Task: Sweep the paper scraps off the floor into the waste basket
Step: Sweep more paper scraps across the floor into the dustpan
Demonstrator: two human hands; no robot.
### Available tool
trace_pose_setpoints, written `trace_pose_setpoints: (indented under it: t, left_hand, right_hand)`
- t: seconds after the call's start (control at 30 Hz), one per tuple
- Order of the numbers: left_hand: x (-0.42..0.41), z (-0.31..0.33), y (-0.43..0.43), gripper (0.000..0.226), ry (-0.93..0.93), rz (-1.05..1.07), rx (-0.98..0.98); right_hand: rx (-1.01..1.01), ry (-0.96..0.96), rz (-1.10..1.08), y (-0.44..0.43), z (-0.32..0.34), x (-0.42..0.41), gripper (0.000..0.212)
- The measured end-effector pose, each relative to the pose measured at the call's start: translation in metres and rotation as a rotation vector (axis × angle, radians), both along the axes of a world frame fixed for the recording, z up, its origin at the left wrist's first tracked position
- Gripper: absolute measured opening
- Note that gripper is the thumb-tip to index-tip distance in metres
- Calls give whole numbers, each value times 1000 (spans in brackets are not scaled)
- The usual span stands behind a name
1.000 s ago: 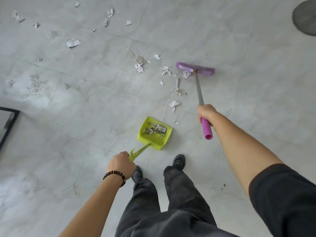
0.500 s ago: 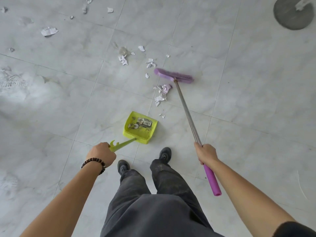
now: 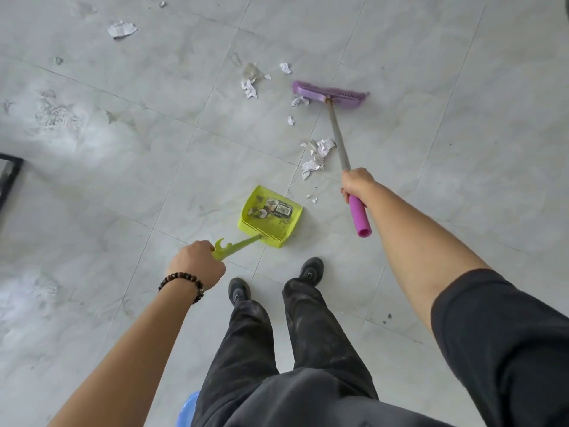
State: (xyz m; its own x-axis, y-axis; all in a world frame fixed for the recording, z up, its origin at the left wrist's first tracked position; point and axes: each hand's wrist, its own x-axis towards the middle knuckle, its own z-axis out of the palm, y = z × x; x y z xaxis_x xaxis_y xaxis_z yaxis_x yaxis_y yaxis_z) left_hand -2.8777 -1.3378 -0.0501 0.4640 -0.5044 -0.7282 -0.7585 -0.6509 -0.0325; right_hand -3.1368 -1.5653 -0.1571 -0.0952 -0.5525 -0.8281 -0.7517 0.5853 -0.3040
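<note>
Though apart, one broom [image 3: 338, 134], one dustpan [image 3: 250, 224]

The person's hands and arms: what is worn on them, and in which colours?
Both hands are bare, no gloves. At the wrist of the left hand is a bracelet of dark round beads; that forearm is uncovered. The right hand wears nothing; a short black sleeve covers its upper arm.

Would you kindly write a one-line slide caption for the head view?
The right hand holds a purple broom beyond paper scraps while the left hand grips a green dustpan.
</note>
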Motion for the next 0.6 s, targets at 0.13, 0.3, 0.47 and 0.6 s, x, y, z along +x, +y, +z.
trace_pose_setpoints:
  t: [0.13, 0.3, 0.47, 0.6]
  left_hand:
    - [1, 2, 2, 7, 9, -2, 9]
    - [1, 4, 10, 14, 45, -14, 6]
    - [-5, 12, 26, 6, 120, -73, -20]
    - [4, 16, 43, 9, 97, -188, -34]
  right_hand:
    - [151, 135, 119, 112, 7, -45, 37]
    - [372, 89, -100, 236, 36, -108, 48]
    - [216, 93, -140, 280, 66, -114, 46]
    - [79, 9, -136, 290, 87, -91, 35]
